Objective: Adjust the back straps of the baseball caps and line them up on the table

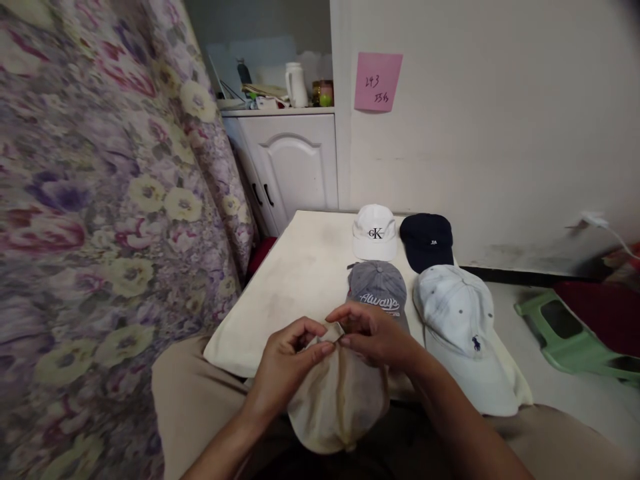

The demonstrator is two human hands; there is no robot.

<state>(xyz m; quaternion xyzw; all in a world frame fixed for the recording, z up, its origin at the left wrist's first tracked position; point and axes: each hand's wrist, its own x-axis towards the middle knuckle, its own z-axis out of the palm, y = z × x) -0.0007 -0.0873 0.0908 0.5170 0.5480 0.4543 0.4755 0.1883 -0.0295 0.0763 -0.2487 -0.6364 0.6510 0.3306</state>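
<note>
Both hands hold a beige cap (pixel 325 407) over my lap, at the table's near edge. Fingers of my left hand (pixel 293 353) pinch the cap's strap end from the left. From the right, my right hand (pixel 375 333) pinches the same strap (pixel 334 331), thumb and index finger closed on it. The cap's crown hangs below the hands, with a seam running down it. Just beyond my right hand lies a grey cap (pixel 377 283) with white "Always" lettering, partly covered by that hand. A pale blue cap (pixel 455 300) with a small dark emblem is right of my right forearm.
On the cream-covered table (pixel 280 287), a white cap (pixel 375 233) and a navy cap (pixel 427 240) lie at the back right. A floral curtain (pixel 115 200) hangs at left. A green stool (pixel 560 340) stands at right, a white cabinet (pixel 295 160) behind.
</note>
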